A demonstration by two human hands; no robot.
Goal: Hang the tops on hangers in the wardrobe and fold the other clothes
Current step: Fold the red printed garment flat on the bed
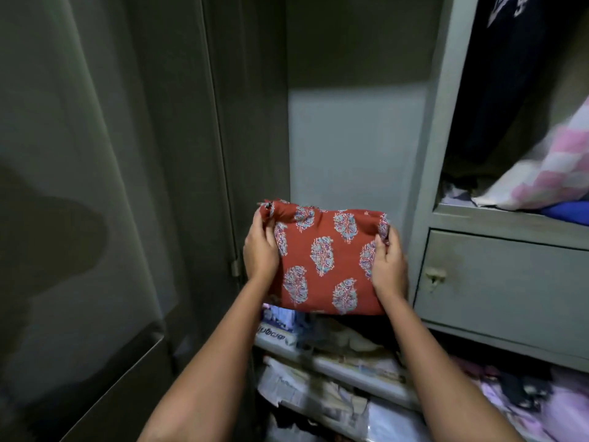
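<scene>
Rust-red printed cloth (pixel 325 260), folded into flat packet, pinched at both upper corners. My left hand (pixel 260 247) fingers curl round left corner; right hand (pixel 389 266) fingers grip right edge. I see packet held in air inside open wardrobe (pixel 427 129), above shelf (pixel 350 365) stacked with papers, just left of drawer (pixel 506 282). Dark top (pixel 500 74) hangs upper right, pink-white bedding (pixel 554 173) below it.

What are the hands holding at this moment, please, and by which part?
Both hold the folded red printed garment: the left hand grips its left edge, the right hand its right edge.
</scene>
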